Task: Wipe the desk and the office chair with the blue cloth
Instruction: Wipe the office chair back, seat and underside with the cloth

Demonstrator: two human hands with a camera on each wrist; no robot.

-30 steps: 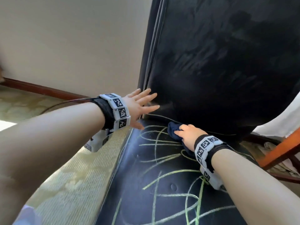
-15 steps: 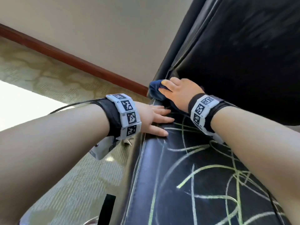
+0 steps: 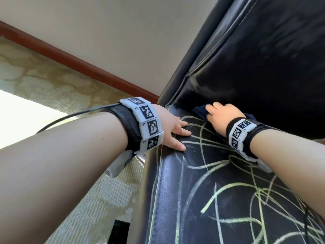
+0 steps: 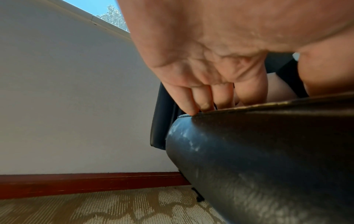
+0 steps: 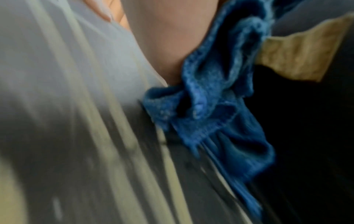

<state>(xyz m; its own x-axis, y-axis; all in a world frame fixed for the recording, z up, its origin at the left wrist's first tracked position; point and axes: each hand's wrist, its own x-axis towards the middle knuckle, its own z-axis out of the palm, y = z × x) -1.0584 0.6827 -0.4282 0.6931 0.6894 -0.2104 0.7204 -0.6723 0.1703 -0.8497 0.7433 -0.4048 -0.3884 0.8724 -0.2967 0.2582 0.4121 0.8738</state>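
Observation:
The black leather office chair fills the right of the head view, its seat [image 3: 219, 199] scribbled with yellow-green lines and its backrest [image 3: 263, 67] rising behind. My right hand [image 3: 221, 115] holds the bunched blue cloth [image 3: 200, 110] and presses it on the seat's back left corner, beside the backrest. The right wrist view shows the blue cloth [image 5: 210, 113] crumpled under my palm, blurred. My left hand [image 3: 177, 134] lies flat on the seat's left edge, fingers straight. In the left wrist view its fingertips [image 4: 193, 110] touch the seat rim [image 4: 249, 109].
Patterned beige carpet [image 3: 61, 88] lies left of the chair, with a red-brown baseboard [image 3: 79, 66] along a pale wall [image 3: 114, 29]. A black cable [image 3: 70, 117] runs from my left wrist band.
My right hand has slid the cloth a little way right along the seat's back edge. The left hand stays pressed on the seat's left edge. The head view has moved closer.

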